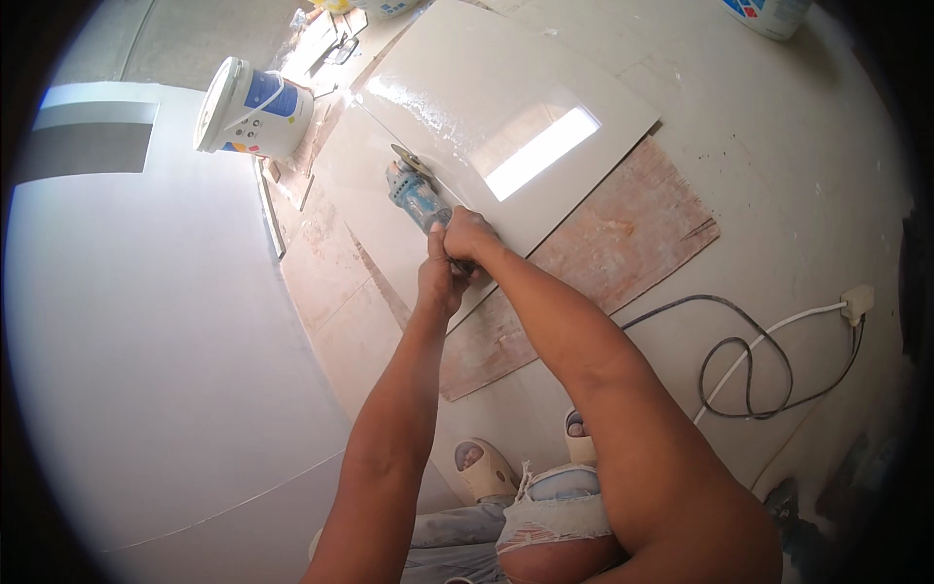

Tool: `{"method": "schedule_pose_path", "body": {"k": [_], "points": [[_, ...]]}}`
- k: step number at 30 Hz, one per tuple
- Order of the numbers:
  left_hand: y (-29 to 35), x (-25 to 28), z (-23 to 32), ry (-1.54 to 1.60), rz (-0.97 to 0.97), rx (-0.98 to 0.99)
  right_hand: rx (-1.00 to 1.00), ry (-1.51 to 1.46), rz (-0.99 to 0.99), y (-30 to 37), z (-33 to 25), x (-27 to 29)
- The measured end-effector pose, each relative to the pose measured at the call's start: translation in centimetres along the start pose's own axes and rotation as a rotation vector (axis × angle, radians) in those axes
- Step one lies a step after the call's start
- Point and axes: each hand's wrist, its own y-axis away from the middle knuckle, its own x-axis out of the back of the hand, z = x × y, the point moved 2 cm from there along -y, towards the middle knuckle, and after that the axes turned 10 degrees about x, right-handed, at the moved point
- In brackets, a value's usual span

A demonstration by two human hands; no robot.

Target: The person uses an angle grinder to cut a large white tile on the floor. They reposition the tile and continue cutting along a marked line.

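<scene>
Angle grinder (416, 198) gripped by both hands, fingers closed: left hand (440, 280) nearer, right hand (470, 236) just beyond. Long axis near-right to far-left; disc (413, 162) at far end, on tile (486, 127).

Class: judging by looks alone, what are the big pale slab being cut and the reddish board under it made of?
Slab: probably glazed ceramic or porcelain tile; its glossy face mirrors a bright window shape. Board: likely plywood, matt, stained, with splintered edges. Both hands grip the grinder.
</scene>
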Motion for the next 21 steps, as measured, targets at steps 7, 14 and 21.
{"method": "schedule_pose_path", "body": {"k": [7,14,21], "points": [[0.0,0.5,-0.6,-0.062,-0.078,0.027,-0.009,0.01,-0.009,0.9,-0.1,0.3],[0.7,-0.1,-0.8,-0.061,-0.072,0.024,-0.004,0.034,-0.006,0.9,0.5,0.0],[0.4,0.4,-0.9,-0.06,-0.092,0.014,0.023,0.083,0.007,0.5,0.6,-0.3]]}}
